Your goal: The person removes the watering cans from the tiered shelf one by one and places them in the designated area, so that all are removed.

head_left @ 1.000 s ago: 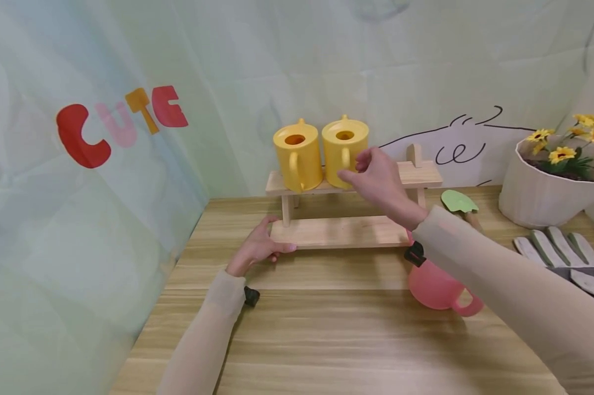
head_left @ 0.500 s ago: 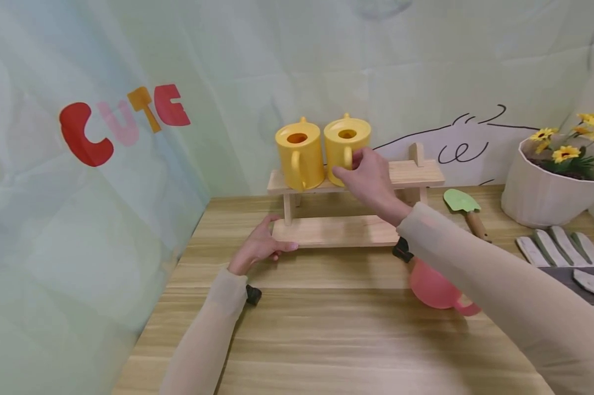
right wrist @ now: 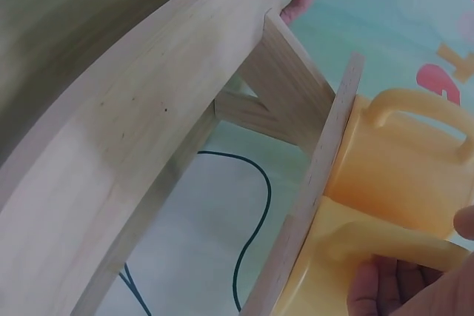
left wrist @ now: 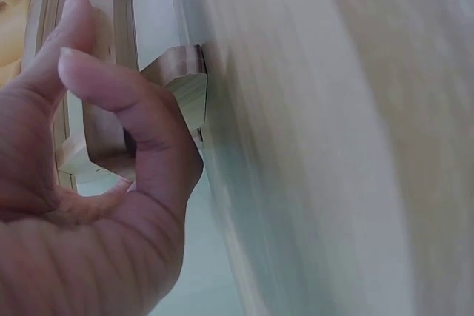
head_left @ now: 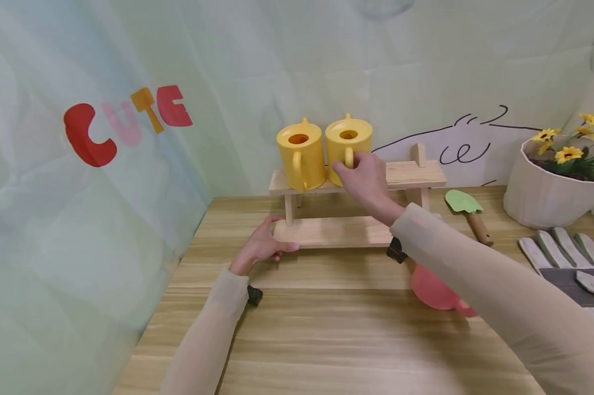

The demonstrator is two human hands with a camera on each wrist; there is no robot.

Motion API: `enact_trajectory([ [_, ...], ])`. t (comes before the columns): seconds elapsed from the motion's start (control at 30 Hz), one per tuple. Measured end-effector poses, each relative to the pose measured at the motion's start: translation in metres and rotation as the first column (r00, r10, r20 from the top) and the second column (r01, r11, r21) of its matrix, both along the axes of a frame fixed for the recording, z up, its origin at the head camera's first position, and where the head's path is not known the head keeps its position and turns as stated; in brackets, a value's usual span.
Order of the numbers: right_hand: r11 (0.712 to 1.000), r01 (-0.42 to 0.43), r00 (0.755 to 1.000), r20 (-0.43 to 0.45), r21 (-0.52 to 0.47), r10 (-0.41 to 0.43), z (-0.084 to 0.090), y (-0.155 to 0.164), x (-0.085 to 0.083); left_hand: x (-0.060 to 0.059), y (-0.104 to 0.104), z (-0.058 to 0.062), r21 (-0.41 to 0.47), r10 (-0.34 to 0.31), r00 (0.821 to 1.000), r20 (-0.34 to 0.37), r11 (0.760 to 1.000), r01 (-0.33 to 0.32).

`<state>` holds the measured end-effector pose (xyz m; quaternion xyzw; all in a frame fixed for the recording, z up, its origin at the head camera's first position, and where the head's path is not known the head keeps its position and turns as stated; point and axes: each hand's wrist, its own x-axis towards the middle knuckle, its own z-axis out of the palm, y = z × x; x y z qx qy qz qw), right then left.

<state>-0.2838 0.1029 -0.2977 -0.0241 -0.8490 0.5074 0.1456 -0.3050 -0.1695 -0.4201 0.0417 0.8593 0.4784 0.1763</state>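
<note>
Two yellow watering cans stand side by side on the upper board of a two-tier wooden shelf (head_left: 334,231), handles facing me. My right hand (head_left: 368,178) holds the handle of the right watering can (head_left: 336,159); in the right wrist view its fingers (right wrist: 389,283) curl under that handle (right wrist: 400,242). The other watering can (head_left: 288,164) is just to its left, untouched. My left hand (head_left: 262,244) grips the left end of the lower board, thumb along the front edge. From the left wrist, finger and thumb bracket the board (left wrist: 109,27).
Partly under my right sleeve, a pink handled vessel (head_left: 431,288) sits on the wooden table (head_left: 297,340). Right of the shelf lie a green trowel (head_left: 464,202) with a wooden handle and grey-white gloves (head_left: 564,252). A white pot (head_left: 544,192) of yellow flowers stands behind the gloves.
My right hand has closed in on the right watering can's handle, from beside it to fingers around it. The right forearm shifted left, uncovering the trowel's handle. My left hand keeps its grip.
</note>
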Motion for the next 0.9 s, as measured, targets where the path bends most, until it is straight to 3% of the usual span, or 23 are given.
enact_trajectory([
  [0.57, 0.995, 0.041, 0.999, 0.021, -0.093, -0.04, 0.001, -0.007, -0.005, 0.0, 0.0, -0.001, 0.007, -0.009, 1.0, -0.007, 1.0, 0.009],
  [0.9, 0.957, 0.093, 0.995, 0.066, -0.274, -0.078, -0.002, -0.01, -0.009, 0.0, 0.001, -0.001, 0.02, -0.001, 1.0, 0.01, 1.0, 0.001],
])
